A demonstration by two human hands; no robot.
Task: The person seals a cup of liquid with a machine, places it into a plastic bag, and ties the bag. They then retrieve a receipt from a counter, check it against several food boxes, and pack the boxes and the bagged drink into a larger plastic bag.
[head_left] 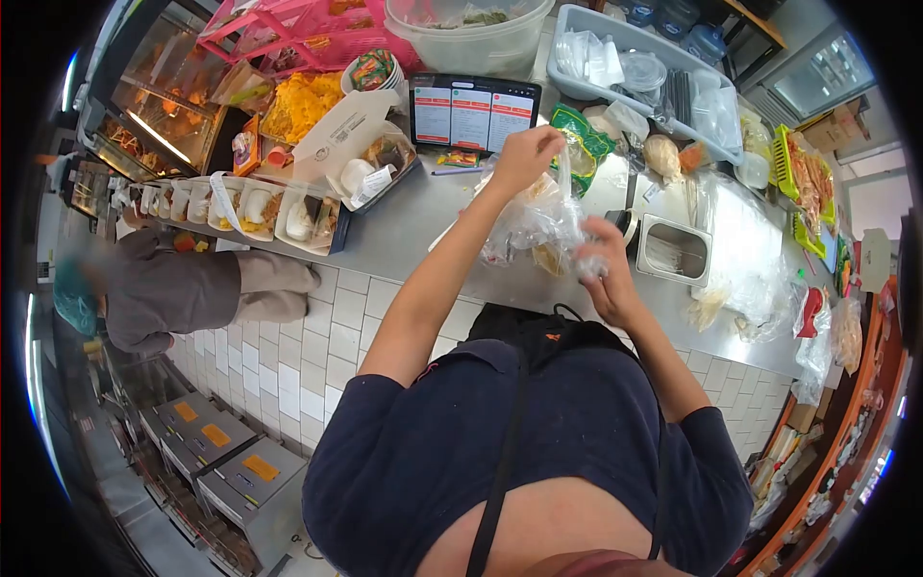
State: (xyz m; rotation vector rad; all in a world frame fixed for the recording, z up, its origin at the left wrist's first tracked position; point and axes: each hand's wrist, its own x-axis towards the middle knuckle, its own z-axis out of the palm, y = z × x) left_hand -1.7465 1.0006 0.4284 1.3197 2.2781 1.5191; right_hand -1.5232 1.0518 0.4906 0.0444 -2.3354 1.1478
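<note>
Over the steel counter (413, 212), my left hand (524, 159) pinches the upper end of a clear plastic bag (534, 216), its fingertips pressed together. Lower and to the right, my right hand (606, 274) has its fingers curled around a crumpled part of the clear plastic. Beneath the plastic, a small yellowish item shows near the counter's front edge; I cannot make out what it is. A green packet (580, 149) lies just behind the bag. The tablet (474, 113) stands behind my left hand with its screen lit.
To the left are an open box (346, 130) and a row of filled containers (260, 207). A steel pan (673, 250) and plastic sheets (740, 231) lie right. Behind stand a clear tub (471, 43) and a grey bin (644, 87). Another person (183, 288) is at far left.
</note>
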